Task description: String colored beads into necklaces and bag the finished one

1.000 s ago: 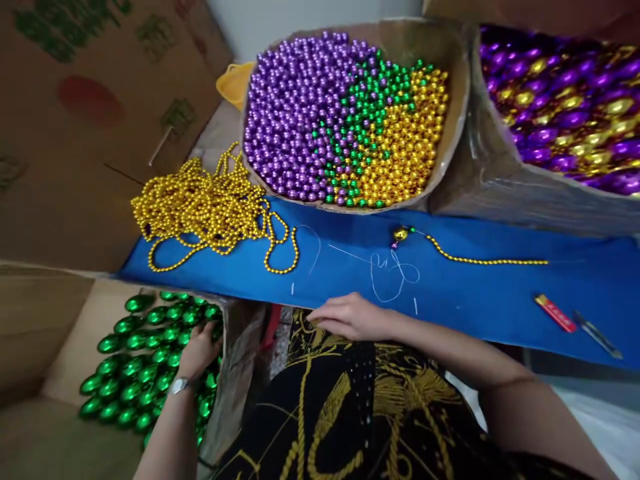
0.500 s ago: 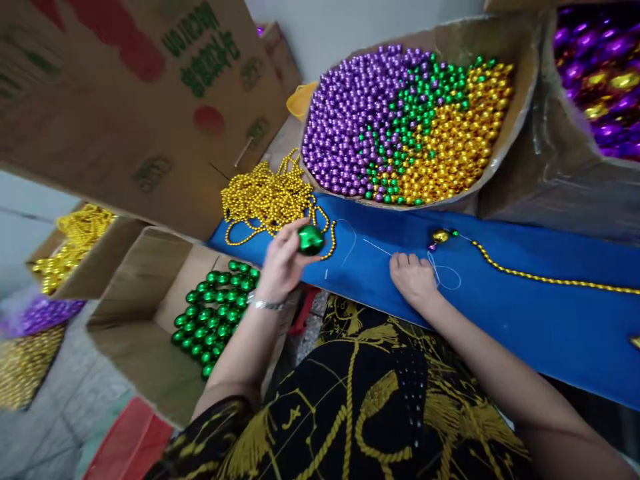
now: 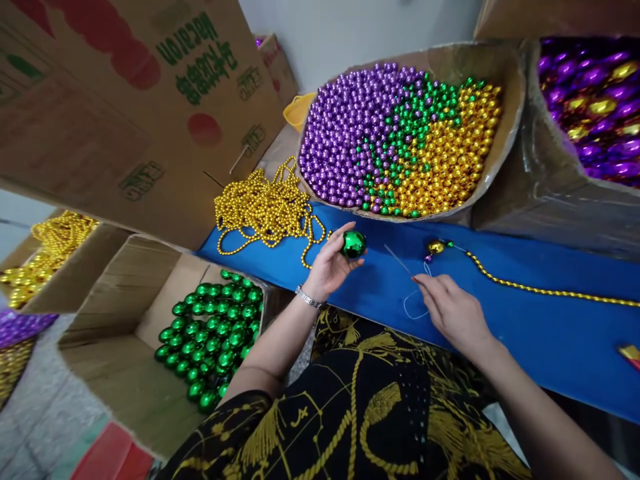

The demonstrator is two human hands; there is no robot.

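My left hand (image 3: 330,265) holds a large shiny green bead (image 3: 353,244) at its fingertips above the blue table cover (image 3: 525,320). To its right, my right hand (image 3: 453,310) pinches a thin needle or thread end (image 3: 399,260), and a white thread loop (image 3: 415,308) lies beneath it. Just beyond, a strand of small gold beads (image 3: 530,287) starts with a gold, a green and a purple bead (image 3: 436,247) and trails off to the right.
A carton of large green beads (image 3: 210,337) sits at lower left. A box of purple, green and gold round beads (image 3: 400,137) stands behind the cover, a pile of gold strands (image 3: 263,208) beside it. A box of purple and gold beads (image 3: 595,100) is far right.
My left hand rose out of the green bead carton with one green bead and carried it rightward over the cover. My right hand slid right and pinched the thread.
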